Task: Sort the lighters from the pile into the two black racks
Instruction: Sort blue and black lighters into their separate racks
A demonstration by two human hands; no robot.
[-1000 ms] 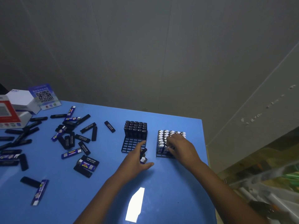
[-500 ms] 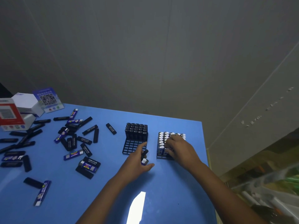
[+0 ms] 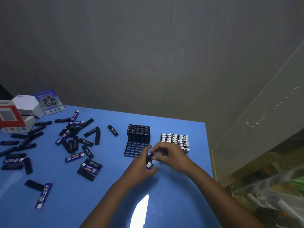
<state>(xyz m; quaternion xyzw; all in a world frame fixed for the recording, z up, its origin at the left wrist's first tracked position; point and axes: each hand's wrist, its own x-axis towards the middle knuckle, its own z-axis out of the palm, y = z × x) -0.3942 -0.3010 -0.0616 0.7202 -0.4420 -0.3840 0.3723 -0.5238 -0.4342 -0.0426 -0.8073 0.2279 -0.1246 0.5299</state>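
Note:
Two black racks stand side by side on the blue table (image 3: 172, 191). The left rack (image 3: 135, 149) has black lighters (image 3: 138, 132) filling its far rows, and its near cells are bare. The right rack is packed with silver-topped lighters (image 3: 174, 138); my right hand hides its near part. Just in front of the racks, my left hand (image 3: 139, 170) grips a blue lighter with a white cap (image 3: 148, 165) and a black lighter (image 3: 150, 156). My right hand (image 3: 171, 156) meets it, fingertips pinching the black lighter's top. The pile of loose lighters (image 3: 74, 142) lies to the left.
White and red boxes (image 3: 18, 112) and a QR-code card (image 3: 48, 101) stand at the table's far left. More black lighters (image 3: 16, 145) are scattered along the left edge. The table's right edge (image 3: 209, 153) runs close beside the right rack. A grey wall is behind.
My right hand has come off the right rack and moved left to the lighters held in my left hand. The left hand stayed in front of the racks.

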